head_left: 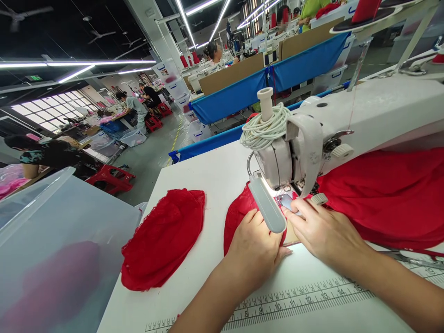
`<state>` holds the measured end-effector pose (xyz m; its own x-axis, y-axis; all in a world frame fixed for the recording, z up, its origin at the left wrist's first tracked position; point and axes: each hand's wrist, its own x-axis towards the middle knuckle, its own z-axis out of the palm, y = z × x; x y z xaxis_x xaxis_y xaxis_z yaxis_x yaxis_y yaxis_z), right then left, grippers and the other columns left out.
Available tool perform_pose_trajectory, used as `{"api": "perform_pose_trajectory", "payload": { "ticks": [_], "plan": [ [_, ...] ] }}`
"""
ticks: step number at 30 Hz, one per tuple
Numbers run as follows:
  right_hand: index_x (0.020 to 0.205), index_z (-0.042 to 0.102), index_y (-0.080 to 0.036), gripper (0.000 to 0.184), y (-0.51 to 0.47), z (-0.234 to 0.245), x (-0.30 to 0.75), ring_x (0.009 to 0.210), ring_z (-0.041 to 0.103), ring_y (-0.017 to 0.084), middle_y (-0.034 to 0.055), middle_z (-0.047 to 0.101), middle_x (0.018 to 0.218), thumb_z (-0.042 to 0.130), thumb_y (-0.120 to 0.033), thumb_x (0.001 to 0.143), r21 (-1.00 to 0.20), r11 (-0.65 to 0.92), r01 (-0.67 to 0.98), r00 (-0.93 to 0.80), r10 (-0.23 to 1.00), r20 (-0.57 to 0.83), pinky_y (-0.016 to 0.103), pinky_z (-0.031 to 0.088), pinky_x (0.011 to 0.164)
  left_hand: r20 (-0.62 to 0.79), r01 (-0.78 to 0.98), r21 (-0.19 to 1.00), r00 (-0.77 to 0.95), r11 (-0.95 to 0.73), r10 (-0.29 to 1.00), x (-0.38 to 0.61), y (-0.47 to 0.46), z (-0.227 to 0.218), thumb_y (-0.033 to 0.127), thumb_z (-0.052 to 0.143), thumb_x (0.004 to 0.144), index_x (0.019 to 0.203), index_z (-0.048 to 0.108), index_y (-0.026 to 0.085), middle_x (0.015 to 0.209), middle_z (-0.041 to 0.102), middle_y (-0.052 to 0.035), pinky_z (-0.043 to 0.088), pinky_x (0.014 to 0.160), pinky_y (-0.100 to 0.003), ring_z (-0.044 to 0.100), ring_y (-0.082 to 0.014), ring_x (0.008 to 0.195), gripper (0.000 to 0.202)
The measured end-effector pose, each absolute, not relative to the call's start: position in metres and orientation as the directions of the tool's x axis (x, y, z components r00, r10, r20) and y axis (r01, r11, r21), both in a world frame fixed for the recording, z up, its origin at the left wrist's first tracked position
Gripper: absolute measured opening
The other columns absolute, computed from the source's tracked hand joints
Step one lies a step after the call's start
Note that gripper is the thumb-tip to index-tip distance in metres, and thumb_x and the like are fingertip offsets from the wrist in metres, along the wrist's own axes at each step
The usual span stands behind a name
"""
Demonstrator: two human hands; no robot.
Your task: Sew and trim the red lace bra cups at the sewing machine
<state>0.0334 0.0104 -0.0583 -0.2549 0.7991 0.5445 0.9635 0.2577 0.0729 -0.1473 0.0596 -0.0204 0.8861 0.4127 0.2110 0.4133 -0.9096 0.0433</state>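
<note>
Item: sewing station, one operator seated at a white sewing machine (333, 134) on a white table (208, 175) with a printed ruler strip (298, 296) along its near edge. Work in hand, as I judge it: feeding a red lace piece (237, 215) under the needle area, mid-seam rather than at start or finish. Left hand (255, 247): palm down, fingers together and flat, pressing the lace against the table just left of the machine's lamp bar (267, 210), wrist low, forearm entering from the bottom edge. Right hand (324, 231): also palm down, fingers extended and close together, fingertips (289, 212) at the presser-foot zone, steadying the fabric edge; whether it pinches anything beneath I cannot tell, since the lamp bar covers the contact. A larger spread of red fabric (385, 194) lies under the machine arm to the right, touching the right wrist area. Next move, by my reading, calls for even forward guidance with both palms, keeping fingertips clear of the needle. Adjacent: a stack of red lace cups (163, 238) to the left, apart from both hands; a coil of white cord (265, 127) around the machine's post; a translucent plastic bin (52, 240) at the table's left edge. Other workers sit at distant stations.
</note>
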Motion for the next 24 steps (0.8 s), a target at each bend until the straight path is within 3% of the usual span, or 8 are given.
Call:
{"api": "perform_pose_trajectory", "payload": {
  "ticks": [8,24],
  "plan": [
    [0.092,0.069,-0.016,0.029,0.0063,-0.0590,0.0399,0.063,0.047,0.014,0.0029,0.057,0.073,0.041,-0.009,0.089,-0.062,0.380,0.923,-0.287,0.786,0.548,0.026,0.029,0.051,0.202,0.418,0.062,0.884,-0.906,0.422,-0.1479,0.0592,-0.0200,0.035,0.062,0.087,0.100,0.063,0.013,0.112,0.066,-0.0119,0.051,0.081,-0.040,0.059,-0.0254,0.092,0.026],
    [0.088,0.070,-0.018,0.030,0.0087,-0.0577,0.0377,0.063,0.044,0.014,0.0025,0.055,0.069,0.042,-0.008,0.086,-0.069,0.359,0.931,-0.260,0.782,0.566,0.025,0.024,0.047,0.271,0.421,0.027,0.870,-0.907,0.412,-0.1483,0.0579,-0.0241,0.034,0.050,0.094,0.103,0.062,0.014,0.106,0.067,-0.0109,0.051,0.079,-0.039,0.060,-0.0236,0.092,0.025]
  ]
}}
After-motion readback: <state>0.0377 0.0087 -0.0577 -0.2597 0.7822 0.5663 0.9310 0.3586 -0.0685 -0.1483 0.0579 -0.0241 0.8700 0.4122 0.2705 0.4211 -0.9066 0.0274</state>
